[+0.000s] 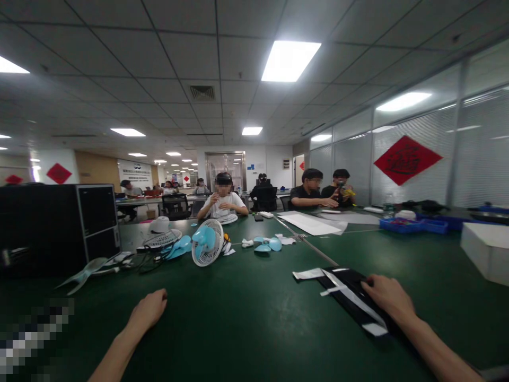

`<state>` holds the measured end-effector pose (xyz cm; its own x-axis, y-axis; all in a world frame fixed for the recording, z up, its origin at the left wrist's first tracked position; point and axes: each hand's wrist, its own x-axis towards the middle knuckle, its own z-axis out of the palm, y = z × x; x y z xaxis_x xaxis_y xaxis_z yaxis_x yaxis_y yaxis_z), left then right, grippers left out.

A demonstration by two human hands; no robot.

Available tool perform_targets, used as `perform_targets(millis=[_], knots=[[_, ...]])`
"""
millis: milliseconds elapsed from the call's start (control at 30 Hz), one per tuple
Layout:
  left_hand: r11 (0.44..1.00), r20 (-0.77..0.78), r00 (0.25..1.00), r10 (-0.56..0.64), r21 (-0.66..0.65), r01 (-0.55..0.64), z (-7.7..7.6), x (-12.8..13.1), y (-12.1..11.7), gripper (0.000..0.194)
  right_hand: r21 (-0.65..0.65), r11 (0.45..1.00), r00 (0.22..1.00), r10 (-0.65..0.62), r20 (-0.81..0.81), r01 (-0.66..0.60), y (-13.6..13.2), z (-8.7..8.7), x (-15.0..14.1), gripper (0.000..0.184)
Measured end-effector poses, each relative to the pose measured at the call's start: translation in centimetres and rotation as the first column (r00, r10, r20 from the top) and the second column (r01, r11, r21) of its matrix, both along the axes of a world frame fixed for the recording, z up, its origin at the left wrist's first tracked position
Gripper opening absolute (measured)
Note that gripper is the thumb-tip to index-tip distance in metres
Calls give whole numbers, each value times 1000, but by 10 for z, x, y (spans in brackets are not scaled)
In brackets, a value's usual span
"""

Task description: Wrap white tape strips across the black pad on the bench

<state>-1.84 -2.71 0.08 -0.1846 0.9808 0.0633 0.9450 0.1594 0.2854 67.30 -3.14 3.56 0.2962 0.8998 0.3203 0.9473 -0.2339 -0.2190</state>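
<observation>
My left hand (149, 309) rests on the green table (246, 318) with its fingers curled in and nothing visible in them. At the right, my right hand (392, 297) is closed at the edge of a flat black sheet (350, 281) lying on the table. Its thumb side lies on the black surface, and the other fingers are mostly hidden. White paper-like strips (353, 300) run along and across the sheet, and some stick out past its edges.
Ahead stand a small fan with blue blades (207, 242), loose blue blades (268, 244) and cables. A black computer case (97, 223) is at the left. White sheets (314, 223), blue trays (413, 225) and a white box (487, 249) lie right. A person (223, 204) sits opposite.
</observation>
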Motion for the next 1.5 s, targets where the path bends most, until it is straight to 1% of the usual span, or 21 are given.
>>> perform_targets(millis=[333, 467, 667, 900, 1000, 1167, 1300, 1400, 1500], knots=[[999, 27, 1000, 11, -39, -10, -1, -2, 1, 32, -13, 1000, 999, -26, 21, 26, 0, 0, -1, 36], [999, 21, 1000, 10, -30, -9, -2, -2, 1, 32, -4, 1000, 998, -26, 51, 26, -2, 1, -3, 36], [1000, 16, 1000, 0, -16, 1, -3, -2, 1, 32, -1, 1000, 999, -26, 46, 26, -5, 3, -7, 35], [1000, 0, 1000, -17, -7, 17, -6, -6, 5, 31, 10, 1000, 999, 3, 37, -4, -1, -1, -2, 35], [1000, -8, 1000, -20, -1, 20, -8, -7, 6, 29, -3, 1000, 1000, 2, 11, -1, 1, -2, 1, 36], [1000, -9, 1000, -18, -5, 18, -8, -6, 6, 30, -19, 1000, 996, -23, -81, 22, 4, -1, 4, 35], [1000, -3, 1000, -19, -3, 19, -7, -5, 6, 30, 14, 998, 988, -59, -140, 62, 3, 1, 6, 37], [1000, 11, 1000, -25, -4, 25, -7, -5, 5, 30, 48, 997, 983, -58, -172, 67, 2, 4, 6, 40], [1000, 19, 1000, -20, -9, 20, -6, -4, 4, 31, 43, 997, 978, -61, -198, 70, 2, 6, 5, 41]])
